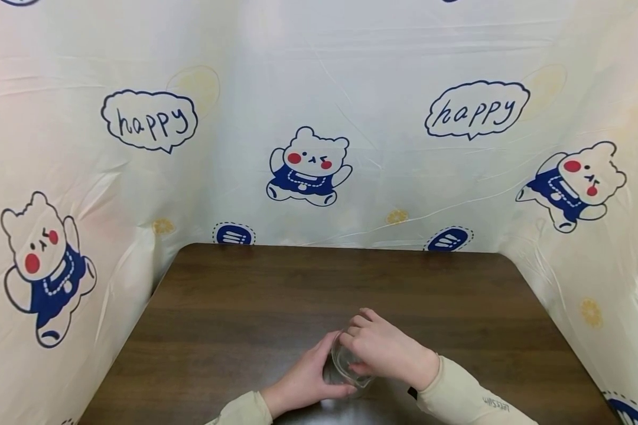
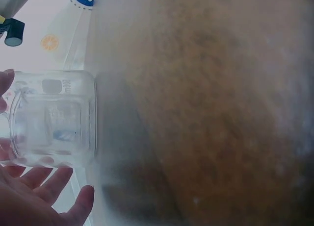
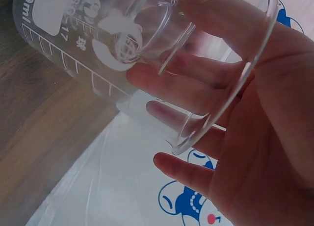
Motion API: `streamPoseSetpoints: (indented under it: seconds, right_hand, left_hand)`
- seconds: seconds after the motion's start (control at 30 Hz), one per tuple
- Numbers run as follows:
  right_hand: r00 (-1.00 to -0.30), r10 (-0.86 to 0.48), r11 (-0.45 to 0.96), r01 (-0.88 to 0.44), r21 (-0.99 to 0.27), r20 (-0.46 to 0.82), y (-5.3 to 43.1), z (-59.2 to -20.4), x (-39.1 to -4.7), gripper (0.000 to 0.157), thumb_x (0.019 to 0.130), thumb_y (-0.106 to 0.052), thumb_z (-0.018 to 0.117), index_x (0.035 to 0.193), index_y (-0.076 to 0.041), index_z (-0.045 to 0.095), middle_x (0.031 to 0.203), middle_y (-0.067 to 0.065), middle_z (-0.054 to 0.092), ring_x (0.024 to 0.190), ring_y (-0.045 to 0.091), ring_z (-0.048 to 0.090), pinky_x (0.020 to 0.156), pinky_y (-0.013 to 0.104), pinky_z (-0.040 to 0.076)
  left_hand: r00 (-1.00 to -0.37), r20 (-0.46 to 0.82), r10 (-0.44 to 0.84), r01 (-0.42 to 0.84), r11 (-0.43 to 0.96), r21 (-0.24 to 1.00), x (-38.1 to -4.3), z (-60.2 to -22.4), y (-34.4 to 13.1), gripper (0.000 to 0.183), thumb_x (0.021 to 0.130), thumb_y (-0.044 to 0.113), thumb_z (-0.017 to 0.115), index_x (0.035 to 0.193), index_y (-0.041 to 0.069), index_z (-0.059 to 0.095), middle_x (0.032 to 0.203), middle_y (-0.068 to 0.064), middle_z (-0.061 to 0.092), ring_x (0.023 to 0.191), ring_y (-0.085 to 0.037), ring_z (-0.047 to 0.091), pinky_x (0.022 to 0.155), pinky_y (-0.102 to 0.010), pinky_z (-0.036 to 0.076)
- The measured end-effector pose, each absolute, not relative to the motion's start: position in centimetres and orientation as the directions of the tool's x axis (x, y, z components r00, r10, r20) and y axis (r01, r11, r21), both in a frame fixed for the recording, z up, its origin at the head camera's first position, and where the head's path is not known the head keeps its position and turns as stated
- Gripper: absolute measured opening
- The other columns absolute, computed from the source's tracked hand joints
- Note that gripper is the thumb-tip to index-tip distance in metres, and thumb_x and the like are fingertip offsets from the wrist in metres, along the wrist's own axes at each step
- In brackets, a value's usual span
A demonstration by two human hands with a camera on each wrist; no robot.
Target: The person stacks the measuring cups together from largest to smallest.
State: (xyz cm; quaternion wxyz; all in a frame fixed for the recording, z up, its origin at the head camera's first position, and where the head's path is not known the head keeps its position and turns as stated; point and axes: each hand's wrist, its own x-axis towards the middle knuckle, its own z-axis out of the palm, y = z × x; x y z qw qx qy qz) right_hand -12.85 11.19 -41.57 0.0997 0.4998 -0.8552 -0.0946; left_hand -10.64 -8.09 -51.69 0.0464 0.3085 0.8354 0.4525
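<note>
A large clear glass beaker (image 1: pixel 332 373) with white markings stands upright on the table in front of the person. A smaller glass beaker (image 2: pixel 51 130) is nested inside it, its base near the large one's bottom in the left wrist view. The left hand (image 1: pixel 304 376) holds the large beaker around its side, thumb and fingers on opposite walls. From above, the right hand (image 1: pixel 389 349) reaches into the mouth. In the right wrist view its thumb and fingers (image 3: pixel 167 86) pinch the smaller beaker near its rim, while the little finger stays outside the large rim.
The dark brown wooden table (image 1: pixel 234 307) has rounded far corners. A pale curtain (image 1: pixel 383 47) printed with bears and "happy" bubbles surrounds it at the back and both sides. A small dark object (image 1: pixel 412 392) shows under the right wrist.
</note>
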Motion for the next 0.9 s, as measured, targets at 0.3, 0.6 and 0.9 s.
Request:
streamPoseSetpoints:
  seconds: [0.3,0.6,0.9]
  right_hand:
    - [-0.486,-0.872,0.482,-0.829,0.284,0.063,11.11,-41.79,-13.0,0.044,0.07,-0.047,0.077,0.1,-0.017,0.065,0.091,-0.008,0.066,0.094,0.015,0.056,0.097,0.044,0.041]
    - [-0.499,-0.866,0.489,-0.824,0.286,0.045,11.03,-41.67,-12.8,0.043,0.07,-0.047,0.077,0.102,-0.018,0.066,0.095,-0.008,0.066,0.096,0.015,0.056,0.098,0.046,0.04]
    - [-0.49,-0.868,0.489,-0.817,0.305,0.079,10.97,-42.03,-12.62,0.042,0.069,-0.047,0.078,0.098,-0.019,0.068,0.095,-0.008,0.066,0.097,0.016,0.055,0.098,0.047,0.04]
  left_hand:
    - [-0.804,0.2,0.56,0.479,0.411,0.775,-10.78,-51.69,-8.05,0.083,0.076,0.058,0.068,0.142,0.035,0.023,0.135,0.01,0.043,0.114,-0.007,0.05,0.094,-0.032,0.044]
    - [-0.805,0.2,0.558,0.478,0.412,0.776,-10.73,-51.67,-8.01,0.083,0.076,0.058,0.068,0.142,0.035,0.023,0.137,0.01,0.042,0.116,-0.008,0.049,0.095,-0.032,0.044]
    - [-0.808,0.209,0.551,0.485,0.419,0.768,-10.67,-51.72,-8.0,0.084,0.075,0.058,0.068,0.143,0.034,0.023,0.136,0.011,0.043,0.115,-0.007,0.049,0.094,-0.031,0.044]
